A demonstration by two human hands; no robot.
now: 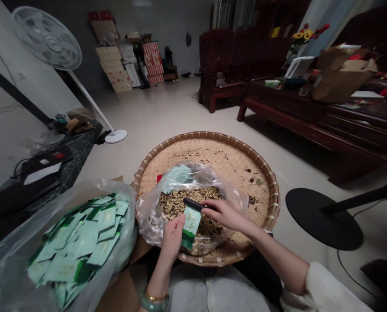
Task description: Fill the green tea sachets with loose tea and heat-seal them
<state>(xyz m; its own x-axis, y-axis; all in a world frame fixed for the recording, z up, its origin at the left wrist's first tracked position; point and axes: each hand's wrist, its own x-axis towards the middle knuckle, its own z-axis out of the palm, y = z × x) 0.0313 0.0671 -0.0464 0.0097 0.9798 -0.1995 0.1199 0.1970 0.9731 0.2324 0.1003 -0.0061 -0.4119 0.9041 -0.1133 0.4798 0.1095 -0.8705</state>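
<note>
My left hand (173, 237) pinches the edge of a pale and dark green sachet (189, 225), which stands upright. In my right hand (224, 213) is a short black bar-shaped tool (193, 203); it lies across the sachet's top edge. I cannot make out the tool's exact kind. Both hands are over an open clear plastic bag (151, 221) of loose, dried tan-and-dark flakes (177, 199). More pale green sachets (178, 174) lie at the bag's far side. Beneath the bag is a round woven bamboo tray (209, 149), with dark scraps scattered on it.
At the left, a large plastic bag (5, 260) holds many green sachets (83, 234). A white standing fan (52, 41) rises behind it. Close to the tray's right is a black round base (323, 219) with a pole. A dark wooden table (310, 117) stands farther right.
</note>
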